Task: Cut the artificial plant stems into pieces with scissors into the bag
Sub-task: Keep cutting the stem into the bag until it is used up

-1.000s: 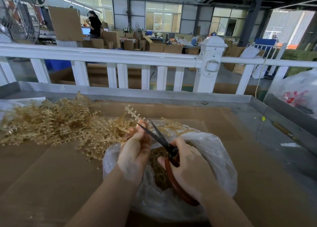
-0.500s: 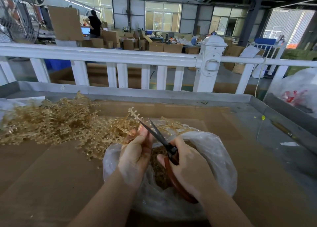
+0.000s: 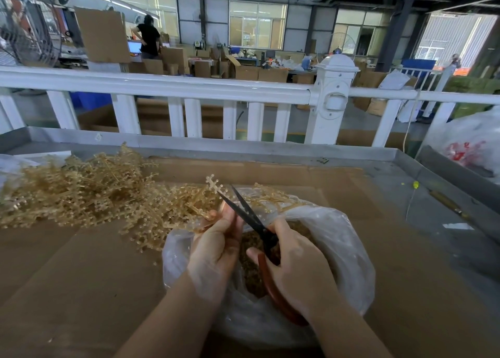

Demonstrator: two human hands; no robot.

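Left hand (image 3: 216,246) pinches stem (image 3: 215,186), grip partly hidden; right hand (image 3: 295,265) grips scissors (image 3: 251,217), blades parted over bag (image 3: 343,238).

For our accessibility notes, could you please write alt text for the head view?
The left hand holds a beige stem between the open blades of scissors gripped by the right hand, over a clear bag of cut pieces. A stem pile lies to the left on cardboard.

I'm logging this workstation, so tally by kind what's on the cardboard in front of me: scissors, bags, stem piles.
Scissors: 1, in the right hand
Clear plastic bag: 1
Stem pile: 1
Stem held in the left hand: 1
Total: 4
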